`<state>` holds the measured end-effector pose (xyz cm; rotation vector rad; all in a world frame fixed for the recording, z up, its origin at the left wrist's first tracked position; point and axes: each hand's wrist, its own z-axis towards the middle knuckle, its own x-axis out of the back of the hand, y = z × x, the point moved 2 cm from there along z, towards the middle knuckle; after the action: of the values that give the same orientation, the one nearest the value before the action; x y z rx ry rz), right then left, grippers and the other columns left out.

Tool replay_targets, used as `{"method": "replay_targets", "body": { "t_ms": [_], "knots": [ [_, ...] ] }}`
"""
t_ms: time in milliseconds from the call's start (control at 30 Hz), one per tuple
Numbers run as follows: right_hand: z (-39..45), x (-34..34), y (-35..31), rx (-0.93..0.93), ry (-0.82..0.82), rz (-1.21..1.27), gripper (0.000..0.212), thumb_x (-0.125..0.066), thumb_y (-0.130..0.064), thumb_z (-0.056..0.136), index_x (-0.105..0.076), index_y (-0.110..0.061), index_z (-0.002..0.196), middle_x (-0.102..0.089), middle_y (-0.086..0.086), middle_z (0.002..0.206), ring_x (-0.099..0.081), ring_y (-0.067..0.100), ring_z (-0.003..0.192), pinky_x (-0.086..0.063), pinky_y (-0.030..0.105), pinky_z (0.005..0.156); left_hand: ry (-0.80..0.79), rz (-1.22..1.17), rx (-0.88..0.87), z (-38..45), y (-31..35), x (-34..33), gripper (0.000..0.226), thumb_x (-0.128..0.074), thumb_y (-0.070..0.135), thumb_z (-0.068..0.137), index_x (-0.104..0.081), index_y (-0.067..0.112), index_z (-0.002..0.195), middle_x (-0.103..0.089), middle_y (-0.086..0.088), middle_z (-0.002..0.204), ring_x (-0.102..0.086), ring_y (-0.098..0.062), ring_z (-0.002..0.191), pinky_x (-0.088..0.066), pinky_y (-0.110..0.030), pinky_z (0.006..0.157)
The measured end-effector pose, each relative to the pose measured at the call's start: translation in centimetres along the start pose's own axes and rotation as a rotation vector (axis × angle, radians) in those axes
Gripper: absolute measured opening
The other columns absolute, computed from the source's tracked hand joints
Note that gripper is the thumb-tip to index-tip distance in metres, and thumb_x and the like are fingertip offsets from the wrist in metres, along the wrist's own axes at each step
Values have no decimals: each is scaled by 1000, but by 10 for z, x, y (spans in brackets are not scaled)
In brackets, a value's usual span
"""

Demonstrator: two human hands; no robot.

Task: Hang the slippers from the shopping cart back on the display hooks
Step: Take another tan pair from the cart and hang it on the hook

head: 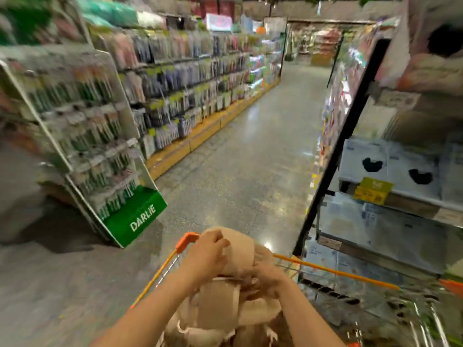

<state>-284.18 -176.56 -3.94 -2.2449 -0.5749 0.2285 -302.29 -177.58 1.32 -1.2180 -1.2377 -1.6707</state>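
Well ahead of the fingers, a shop aisle floor (250,151) runs between a long shelving wall (190,78) off to their left and a dark-framed rack (333,151) off to their right. Left of the fingers and farther out stands a green DARLIE display stand (135,216), blurred by motion.

Directly beneath the fingers sits the orange-rimmed shopping cart (335,271), its near corner just beyond the left knuckles. Piled inside it, below both wrists, are beige slippers (213,319).

Both hands grasp 1 beige slipper (240,249) lifted above the pile: the left hand (208,254) has its fingers curled over the slipper's upper left edge, and the right hand (263,279) pinches its lower right part, fingers curled in against the fabric.
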Motion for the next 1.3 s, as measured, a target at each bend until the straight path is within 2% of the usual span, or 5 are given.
{"method": "replay_targets", "body": {
  "t_ms": [367,633,867,1067,1300],
  "knots": [
    [-18,-310,-160,313,-331,379,63,-87,-22,48,-63,-13,106,-66,11,85,-61,25,74,-50,35,73,559,372,508,-229,-170,203,70,-80,32,51,-53,23,114,-64,-9,110,-61,-25,96,-55,-36,67],
    [-54,-572,-177,174,-713,587,111,-97,-24,13,-62,-13,118,-67,17,110,-61,32,109,-40,46,106,799,449,933,-430,-245,299,41,-37,29,69,-50,21,108,-68,4,85,-67,-18,73,-54,-29,58],
    [-124,-738,-146,83,-1040,425,10,-60,-10,87,-60,-19,92,-73,7,75,-71,21,67,-57,37,68,1109,315,1273,-566,-269,351,61,-24,40,85,-57,0,117,-60,-20,120,-53,-32,116,-35,-36,102],
    [-121,-844,-108,-154,-1277,289,113,-98,-17,20,-55,-17,124,-70,12,105,-70,29,85,-57,48,70,1308,134,1490,-643,-300,357,37,-36,18,100,-64,-6,96,-62,-20,104,-55,-30,102,-34,-30,87],
    [-107,-927,-117,-277,-1401,-61,16,-57,-4,82,-53,-7,97,-50,18,72,-62,19,46,-58,33,48,1291,199,1761,-669,-358,383,30,-37,11,99,-60,-6,97,-64,-21,101,-59,-30,98,-41,-36,78]
  ]
}}
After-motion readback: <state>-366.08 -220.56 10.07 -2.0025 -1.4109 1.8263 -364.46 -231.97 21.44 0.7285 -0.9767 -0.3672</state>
